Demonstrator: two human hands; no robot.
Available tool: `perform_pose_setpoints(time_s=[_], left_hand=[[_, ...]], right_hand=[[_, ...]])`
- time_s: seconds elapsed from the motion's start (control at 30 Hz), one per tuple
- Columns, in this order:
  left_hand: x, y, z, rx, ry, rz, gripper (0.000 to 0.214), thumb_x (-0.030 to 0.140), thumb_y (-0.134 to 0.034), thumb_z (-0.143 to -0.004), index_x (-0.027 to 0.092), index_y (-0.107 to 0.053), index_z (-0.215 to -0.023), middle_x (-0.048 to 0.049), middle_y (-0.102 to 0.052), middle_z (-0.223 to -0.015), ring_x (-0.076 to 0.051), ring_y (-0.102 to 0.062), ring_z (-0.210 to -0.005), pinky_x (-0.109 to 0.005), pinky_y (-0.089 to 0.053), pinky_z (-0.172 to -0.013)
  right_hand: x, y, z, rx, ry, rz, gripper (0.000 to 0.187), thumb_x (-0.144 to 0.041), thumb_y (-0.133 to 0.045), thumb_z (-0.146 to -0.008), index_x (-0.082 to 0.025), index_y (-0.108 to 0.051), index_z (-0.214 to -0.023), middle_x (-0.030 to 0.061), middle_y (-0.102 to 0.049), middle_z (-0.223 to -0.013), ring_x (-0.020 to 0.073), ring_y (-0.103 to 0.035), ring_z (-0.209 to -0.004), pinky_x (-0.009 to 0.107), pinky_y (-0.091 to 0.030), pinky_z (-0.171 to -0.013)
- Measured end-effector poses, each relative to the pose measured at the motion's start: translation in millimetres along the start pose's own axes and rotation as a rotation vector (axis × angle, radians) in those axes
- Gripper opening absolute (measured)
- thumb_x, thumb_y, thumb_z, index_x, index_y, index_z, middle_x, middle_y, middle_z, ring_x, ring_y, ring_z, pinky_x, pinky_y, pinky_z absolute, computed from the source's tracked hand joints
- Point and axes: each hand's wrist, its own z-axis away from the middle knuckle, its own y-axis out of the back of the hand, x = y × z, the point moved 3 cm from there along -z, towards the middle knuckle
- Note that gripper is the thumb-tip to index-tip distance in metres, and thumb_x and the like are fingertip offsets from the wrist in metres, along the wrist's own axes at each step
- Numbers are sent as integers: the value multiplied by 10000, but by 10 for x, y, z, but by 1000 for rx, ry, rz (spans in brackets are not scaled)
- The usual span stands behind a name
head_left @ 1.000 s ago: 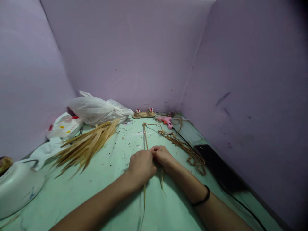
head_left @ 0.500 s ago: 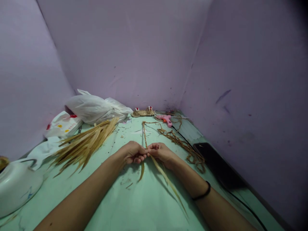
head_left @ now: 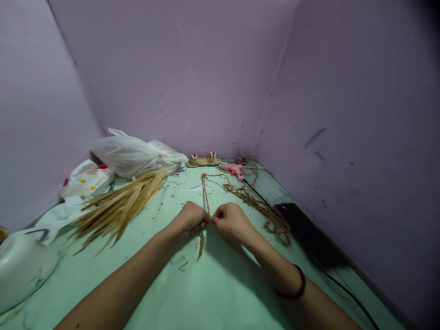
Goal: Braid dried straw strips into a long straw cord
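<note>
My left hand (head_left: 192,217) is closed on the near end of a twisted straw cord (head_left: 206,197), which runs away from me over the table. A short loose strand (head_left: 201,247) hangs below those fingers. Close against it on the right, my right hand (head_left: 233,222) pinches the straw at the same end of the cord, thumb against fingertips. The exact grip is hidden by the fingers. Farther off, the cord bends right and leads toward a loose heap of finished cord (head_left: 256,206).
Dry straw strips (head_left: 120,206) lie on the left, beside a white plastic bag (head_left: 137,156) and a white bowl (head_left: 24,270). A pink glue gun (head_left: 234,171) and a woven straw piece (head_left: 202,161) sit at the back. A black phone-like slab (head_left: 309,238) lies right.
My right hand has turned over, knuckles now up. The long pale strand that trailed from it toward me is now out of sight. The left hand stays at the cord's end.
</note>
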Motion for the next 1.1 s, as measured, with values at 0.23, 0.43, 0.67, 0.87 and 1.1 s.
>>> perform_pose_setpoints(time_s=[0.23, 0.43, 0.67, 0.87, 1.1], left_hand=[[-68, 12, -30, -193, 94, 232, 179, 220, -520, -504, 128, -443, -371, 29, -318, -271, -29, -228, -269, -182, -101, -316], [-52, 68, -35, -204, -76, 158, 47, 150, -527, -452, 105, -515, -458, 19, -424, -370, -31, -274, -296, -177, -127, -298], [-21, 150, -49, -231, -122, 44, 101, 210, -560, -492, 117, -523, -493, 53, -348, -318, -38, -254, -277, -187, -136, -295], [-20, 133, -38, -277, -144, 139, 112, 218, -552, -510, 135, -482, -486, 49, -386, -356, -34, -253, -269, -188, -113, -292], [-20, 124, -47, -299, -171, 108, 62, 181, -522, -501, 127, -496, -486, 42, -375, -355, -41, -247, -277, -197, -117, -308]], right_hand=[[-105, -52, 95, 13, -41, -26, 174, -242, -521, -624, -149, -668, -629, 58, -629, -569, 111, -478, -498, 219, -239, -456], [-273, -118, 281, 33, 71, 33, 153, -224, -536, -649, -171, -677, -623, 107, -632, -611, 169, -513, -526, 268, -221, -482], [-116, -61, 110, -59, 81, -52, 143, -319, -610, -609, -182, -649, -590, 35, -579, -527, 126, -464, -484, 243, -245, -463], [-25, -20, -23, -202, -279, -875, 80, -200, -528, -677, -141, -515, -625, 0, -524, -554, 66, -441, -452, 202, -362, -486], [-34, -183, -16, -338, -256, -814, 110, -145, -529, -630, -134, -499, -524, -67, -361, -367, 24, -212, -314, 192, -110, -336]])
